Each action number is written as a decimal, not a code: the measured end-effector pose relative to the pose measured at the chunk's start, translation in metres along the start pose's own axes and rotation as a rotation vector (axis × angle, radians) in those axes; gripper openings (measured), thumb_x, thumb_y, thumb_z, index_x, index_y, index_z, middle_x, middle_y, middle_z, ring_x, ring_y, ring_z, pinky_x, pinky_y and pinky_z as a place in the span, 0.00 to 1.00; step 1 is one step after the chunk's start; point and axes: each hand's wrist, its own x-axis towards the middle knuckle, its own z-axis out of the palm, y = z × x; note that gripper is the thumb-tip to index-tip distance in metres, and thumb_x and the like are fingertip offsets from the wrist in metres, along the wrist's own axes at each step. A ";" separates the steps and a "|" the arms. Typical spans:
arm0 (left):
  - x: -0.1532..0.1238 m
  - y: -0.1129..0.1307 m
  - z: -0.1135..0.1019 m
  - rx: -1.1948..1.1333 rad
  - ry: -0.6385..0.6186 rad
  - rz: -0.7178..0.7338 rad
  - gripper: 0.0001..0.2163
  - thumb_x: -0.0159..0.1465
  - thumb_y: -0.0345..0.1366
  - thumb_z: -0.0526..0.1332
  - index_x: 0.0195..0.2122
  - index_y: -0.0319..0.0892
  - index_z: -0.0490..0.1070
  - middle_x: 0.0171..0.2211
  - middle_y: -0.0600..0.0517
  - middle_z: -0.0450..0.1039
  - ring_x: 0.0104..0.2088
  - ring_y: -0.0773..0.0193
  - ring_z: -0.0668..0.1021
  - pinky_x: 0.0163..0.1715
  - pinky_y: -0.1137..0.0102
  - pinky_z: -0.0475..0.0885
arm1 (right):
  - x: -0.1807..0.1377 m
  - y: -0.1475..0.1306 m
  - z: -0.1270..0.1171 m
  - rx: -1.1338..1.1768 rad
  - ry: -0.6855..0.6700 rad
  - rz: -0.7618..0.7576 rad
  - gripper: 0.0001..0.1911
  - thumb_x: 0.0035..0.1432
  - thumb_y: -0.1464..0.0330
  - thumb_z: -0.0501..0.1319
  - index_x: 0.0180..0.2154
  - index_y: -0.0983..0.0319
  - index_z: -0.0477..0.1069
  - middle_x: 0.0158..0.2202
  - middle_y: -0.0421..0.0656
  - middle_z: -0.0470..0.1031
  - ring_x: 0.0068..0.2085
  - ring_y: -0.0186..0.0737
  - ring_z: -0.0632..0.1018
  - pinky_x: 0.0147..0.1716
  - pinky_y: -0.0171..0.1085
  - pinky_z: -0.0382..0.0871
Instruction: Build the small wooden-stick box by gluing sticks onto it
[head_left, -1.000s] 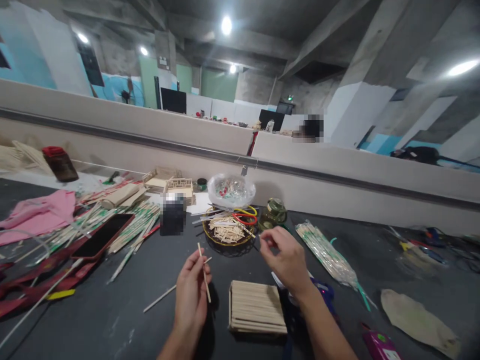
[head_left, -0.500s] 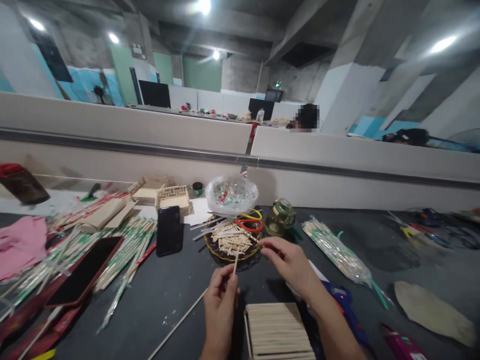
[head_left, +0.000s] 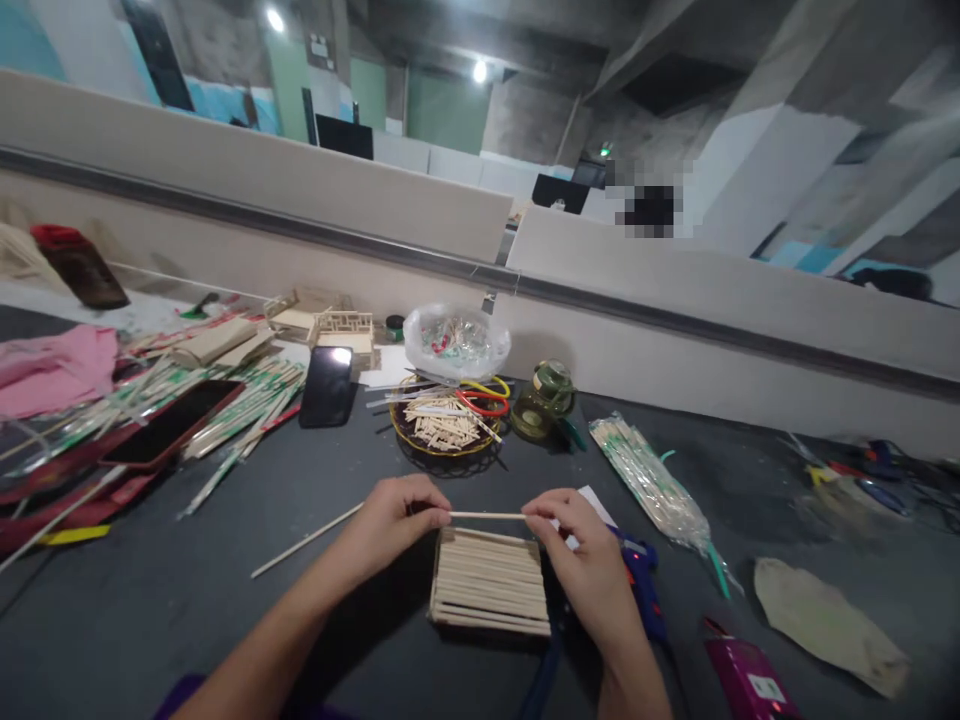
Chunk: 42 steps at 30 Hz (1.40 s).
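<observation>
A thin wooden stick (head_left: pixel 487 515) is stretched level between my two hands. My left hand (head_left: pixel 401 515) pinches its left end, and my right hand (head_left: pixel 566 525) pinches the right end. Just below it on the dark table lies a small slatted panel (head_left: pixel 491 582) built from wooden sticks side by side. A longer loose stick (head_left: pixel 307 540) lies to the left, partly behind my left hand. Beside my right wrist rests a blue glue gun (head_left: pixel 640 580), partly hidden by the hand.
Beyond my hands stands a basket (head_left: pixel 409 432) of short stick pieces, with red-and-yellow scissors (head_left: pixel 484 402). A green glass jar (head_left: pixel 544 400) and bagged sticks (head_left: pixel 652 480) lie to the right. Phones (head_left: pixel 328 385), wrapped sticks (head_left: pixel 247 400) and a pink cloth (head_left: pixel 56 370) fill the left.
Both hands have come level over the panel's far edge. The stick, upright in my left hand before, now lies sideways between both hands. The view has tilted down.
</observation>
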 end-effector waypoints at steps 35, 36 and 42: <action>0.008 -0.011 0.015 -0.459 -0.093 -0.426 0.04 0.48 0.23 0.68 0.23 0.38 0.78 0.21 0.49 0.74 0.18 0.67 0.73 0.18 0.74 0.69 | -0.027 0.054 0.013 0.144 -0.002 0.308 0.14 0.55 0.62 0.57 0.35 0.62 0.78 0.32 0.46 0.80 0.32 0.44 0.77 0.28 0.37 0.69; 0.008 -0.013 0.015 -0.442 -0.099 -0.405 0.04 0.48 0.24 0.69 0.23 0.38 0.78 0.21 0.49 0.74 0.19 0.66 0.74 0.19 0.73 0.70 | -0.027 0.055 0.013 0.145 -0.005 0.312 0.14 0.55 0.62 0.57 0.35 0.62 0.78 0.32 0.46 0.80 0.32 0.45 0.77 0.28 0.37 0.69; 0.007 -0.019 0.013 -0.267 -0.147 -0.264 0.02 0.49 0.29 0.68 0.24 0.37 0.79 0.22 0.46 0.74 0.20 0.62 0.75 0.21 0.68 0.71 | -0.028 0.056 0.013 0.178 -0.005 0.309 0.15 0.55 0.62 0.57 0.36 0.62 0.78 0.31 0.45 0.79 0.32 0.44 0.78 0.28 0.36 0.69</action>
